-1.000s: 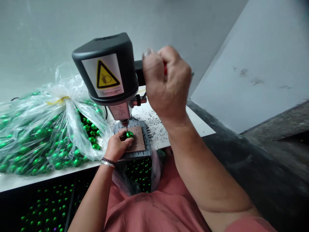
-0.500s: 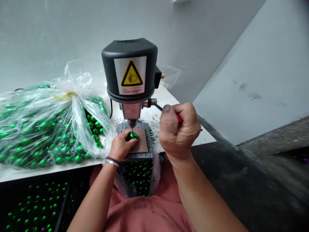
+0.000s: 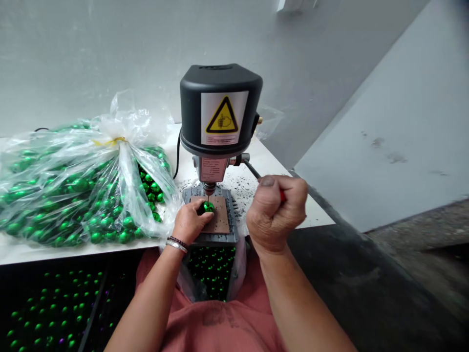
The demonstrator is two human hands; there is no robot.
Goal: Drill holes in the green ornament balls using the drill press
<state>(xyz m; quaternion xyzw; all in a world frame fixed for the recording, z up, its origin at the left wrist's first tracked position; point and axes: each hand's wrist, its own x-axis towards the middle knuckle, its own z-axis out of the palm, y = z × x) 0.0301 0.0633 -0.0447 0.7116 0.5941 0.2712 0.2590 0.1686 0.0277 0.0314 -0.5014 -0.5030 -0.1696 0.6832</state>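
On my feed, the right hand [image 3: 275,210] has dropped from up beside the drill head to a lower spot at 3 o'clock of the green ball [image 3: 208,207], bringing the lever [image 3: 252,169] down with it. I read that as the feed stroke well under way, with the thin bit [image 3: 208,198] at the top of the ball; I can't tell how deep it has gone. That fist is clenched around the lever's red grip, thumb uppermost, its forearm rising from 5 o'clock. The left hand [image 3: 187,222] reaches in from 7 o'clock, palm low, pinching the ball between thumb and fingers on the brown board [image 3: 222,225]. Directly above at 12 o'clock I have the dark drill head [image 3: 220,112]; dark shavings litter the surface [image 3: 315,215] around its base. A tied clear bag [image 3: 135,215] of green balls sits at 9 o'clock.
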